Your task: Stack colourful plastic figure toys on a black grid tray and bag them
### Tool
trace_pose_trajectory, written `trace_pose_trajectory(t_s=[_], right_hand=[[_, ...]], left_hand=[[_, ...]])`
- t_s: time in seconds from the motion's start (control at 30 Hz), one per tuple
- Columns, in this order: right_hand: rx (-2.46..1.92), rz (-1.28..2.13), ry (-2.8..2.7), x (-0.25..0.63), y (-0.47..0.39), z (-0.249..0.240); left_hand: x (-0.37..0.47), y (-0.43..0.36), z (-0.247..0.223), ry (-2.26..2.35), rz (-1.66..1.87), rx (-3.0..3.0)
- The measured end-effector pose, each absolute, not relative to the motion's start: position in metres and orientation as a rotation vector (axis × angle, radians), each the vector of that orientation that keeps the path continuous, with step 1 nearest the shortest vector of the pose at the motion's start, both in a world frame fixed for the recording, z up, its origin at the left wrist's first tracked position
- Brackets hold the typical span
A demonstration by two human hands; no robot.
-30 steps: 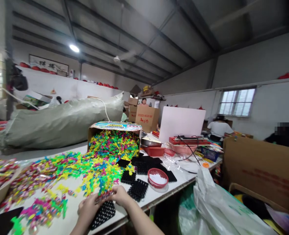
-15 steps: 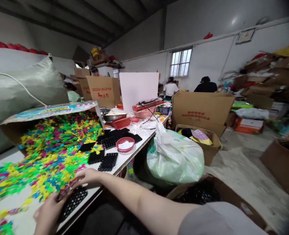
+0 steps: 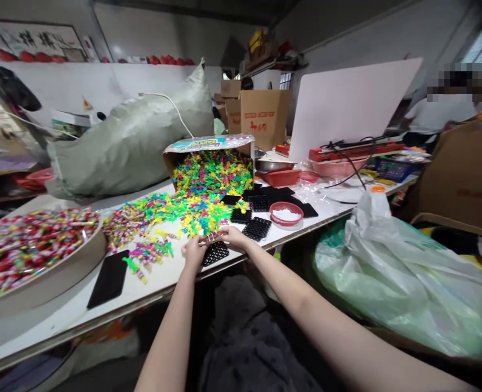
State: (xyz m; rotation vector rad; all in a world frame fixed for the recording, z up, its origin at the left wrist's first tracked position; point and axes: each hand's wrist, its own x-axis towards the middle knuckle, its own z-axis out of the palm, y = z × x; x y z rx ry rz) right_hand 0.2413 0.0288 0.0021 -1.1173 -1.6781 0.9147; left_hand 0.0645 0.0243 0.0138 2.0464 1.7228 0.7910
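"Pinching from both sides, the left hand (image 3: 194,250) and the right hand (image 3: 231,238) grip a row of small pieces (image 3: 211,237) above the near edge of a white table (image 3: 165,276), as I watch from my remote post."

"How does the row look on your screen?"

"Short and narrow, red and white showing between the fingertips. I find it too small to count, and the fingers hide its ends."

"Beneath it?"

"A black perforated tray (image 3: 216,255) lies under the hands. I cannot tell whether the row touches it."

"Farther out?"

"Yellow, green, blue and pink plastic pieces spread in a heap (image 3: 203,215) just beyond the hands, reaching back into an open carton (image 3: 208,143). More black trays (image 3: 257,229) lie to the right, beside a red basket (image 3: 285,221) with white contents. To the left I see a small multicoloured pile (image 3: 148,253), a dark flat panel (image 3: 108,279) and a beige tub (image 3: 73,276) of wrapped pieces."

"The outer edges?"

"A grey-green sack (image 3: 130,147) slumps behind; a translucent bag (image 3: 404,277) bulges at right."
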Motion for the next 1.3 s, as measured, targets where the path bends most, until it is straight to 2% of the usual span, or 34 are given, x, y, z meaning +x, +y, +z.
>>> trace_pose_trajectory(t_s=[0.8, 0.97, 1.1, 1.3], right_hand=[[-1.188, 0.955, -1.836, 0.243, 0.035, 0.0], [-1.306, 0.859, -1.877, 0.245, 0.041, -0.006], [-1.257, 0.861, -1.886, 0.243, 0.037, -0.004], [-1.341, 0.862, -1.841, 0.24, 0.03, 0.004]], left_hand=[[0.059, 0.015, 0.008, 1.598, 1.06, 2.017], [0.03, 0.001, 0.014, 1.89, 1.194, 2.095], [0.009, 0.0, 0.014, 2.114, 1.123, 2.054], [0.004, 0.005, 0.007, 2.178, 1.041, 2.038]])
